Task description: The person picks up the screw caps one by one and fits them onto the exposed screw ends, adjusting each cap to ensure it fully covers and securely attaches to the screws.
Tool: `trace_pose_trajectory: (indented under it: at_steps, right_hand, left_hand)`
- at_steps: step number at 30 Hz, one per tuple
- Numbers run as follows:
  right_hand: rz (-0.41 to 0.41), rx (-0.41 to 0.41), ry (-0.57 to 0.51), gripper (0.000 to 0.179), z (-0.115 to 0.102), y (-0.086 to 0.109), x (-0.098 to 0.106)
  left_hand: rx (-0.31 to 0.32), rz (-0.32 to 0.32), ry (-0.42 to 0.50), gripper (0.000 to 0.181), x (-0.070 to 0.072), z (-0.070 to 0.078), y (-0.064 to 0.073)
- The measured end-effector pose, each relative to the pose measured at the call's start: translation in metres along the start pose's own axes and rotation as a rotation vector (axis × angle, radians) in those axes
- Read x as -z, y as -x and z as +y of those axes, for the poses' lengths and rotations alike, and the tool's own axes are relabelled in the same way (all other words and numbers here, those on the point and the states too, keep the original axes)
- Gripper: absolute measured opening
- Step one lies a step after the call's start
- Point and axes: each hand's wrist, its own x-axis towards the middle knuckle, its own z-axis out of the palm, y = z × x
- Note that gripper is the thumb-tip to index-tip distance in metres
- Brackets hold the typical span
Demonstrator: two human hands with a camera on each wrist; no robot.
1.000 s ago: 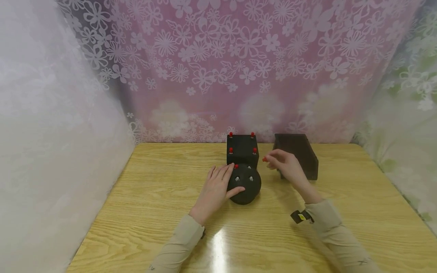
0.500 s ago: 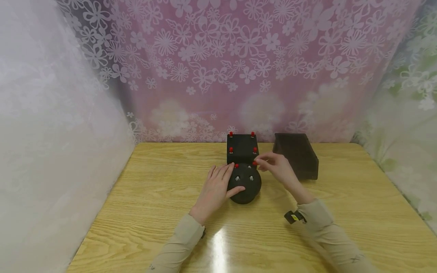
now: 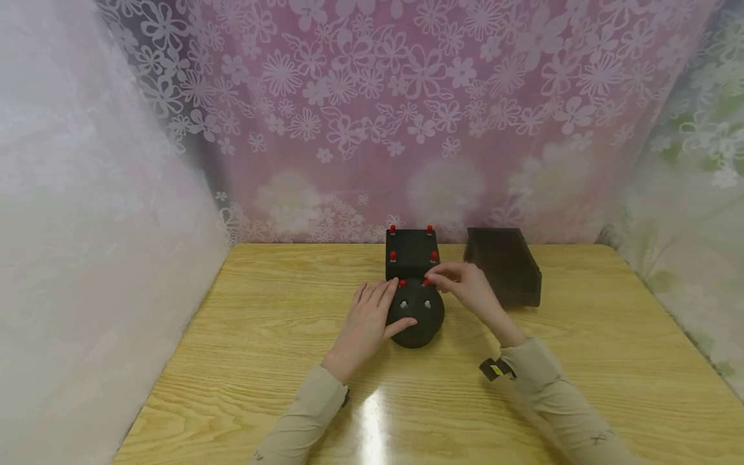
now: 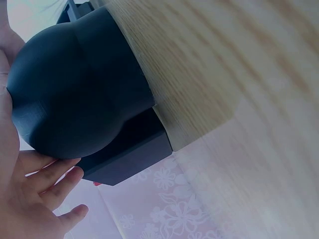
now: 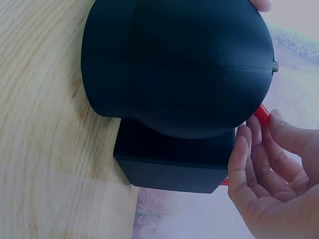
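A black dome-topped block (image 3: 415, 326) stands on the table with metal threaded studs (image 3: 427, 303) poking from its top. My left hand (image 3: 366, 326) rests on its left side, fingers extended and thumb laid across the front. Between thumb and finger, my right hand (image 3: 471, 290) pinches a small red cap (image 5: 262, 113) right at the dome's back-right stud. Another red cap (image 3: 403, 283) sits on the back-left stud. In the left wrist view the left fingers (image 4: 62, 189) lie along the dome's curved side. The two front studs are bare metal.
Directly behind the dome is a black box (image 3: 411, 242) with red caps (image 3: 393, 256) at its top corners. A dark open bin (image 3: 511, 265) stands at the back right, beyond the right hand. A floral curtain (image 3: 360, 129) hangs behind the wooden table (image 3: 261, 310).
My right hand has moved left with the red cap, from beside the bin to the dome's back-right stud. The left hand has stayed on the dome.
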Motion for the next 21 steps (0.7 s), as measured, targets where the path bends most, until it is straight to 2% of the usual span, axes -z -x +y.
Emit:
trace_pose_trajectory:
  at_steps: [4,12,21]
  right_hand:
    - [0.0,-0.008,0.004,0.026,-0.0021,-0.001,-0.0016]
    - [0.01,0.028,0.02,0.023,-0.0027,-0.0041,-0.0036]
    - [0.036,0.065,0.083,0.022,-0.0015,-0.0086,-0.0051]
  left_hand:
    - [0.003,0.004,-0.002,0.082,0.0002,0.0,0.0002]
    - [0.008,-0.002,0.0,0.083,-0.0021,-0.0008,-0.0014]
    - [0.002,0.015,0.001,0.082,-0.0045,-0.0007,-0.0038]
